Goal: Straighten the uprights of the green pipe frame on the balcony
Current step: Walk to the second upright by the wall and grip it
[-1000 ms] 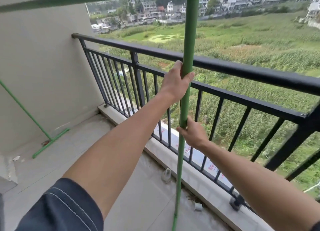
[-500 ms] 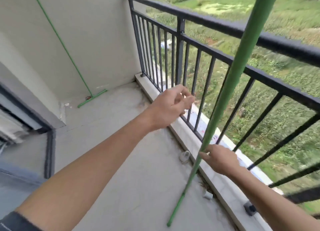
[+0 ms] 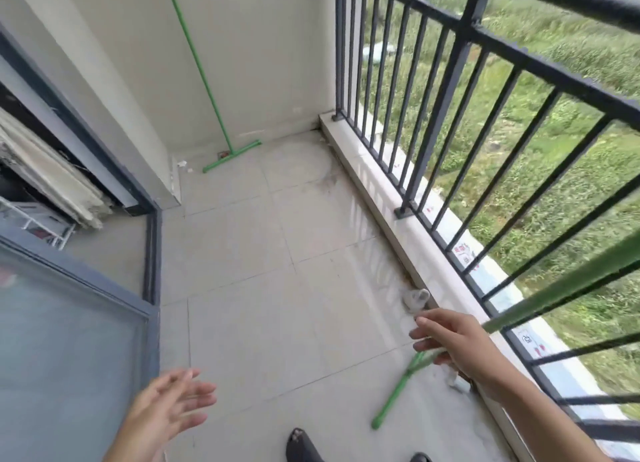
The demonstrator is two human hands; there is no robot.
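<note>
The near green upright [image 3: 568, 285] of the pipe frame slants down from the right edge to its foot bar [image 3: 398, 390] on the floor tiles beside the kerb. My right hand [image 3: 453, 340] holds this pipe low down, fingers curled loosely round it. My left hand [image 3: 169, 409] hovers over the floor at the lower left, fingers spread, holding nothing. The far green upright [image 3: 197, 56] leans against the end wall, and its foot bar [image 3: 232, 157] rests on the floor.
A dark metal railing [image 3: 450, 91] runs along the right on a pale kerb [image 3: 381, 191]. A small white object [image 3: 417, 299] lies by the kerb. A sliding glass door [image 3: 69, 340] and its frame fill the left. My shoes [image 3: 304, 447] show at the bottom.
My left hand let go of the upright and dropped low to the left. My right hand slid down the pipe toward its foot. My view swung down and left.
</note>
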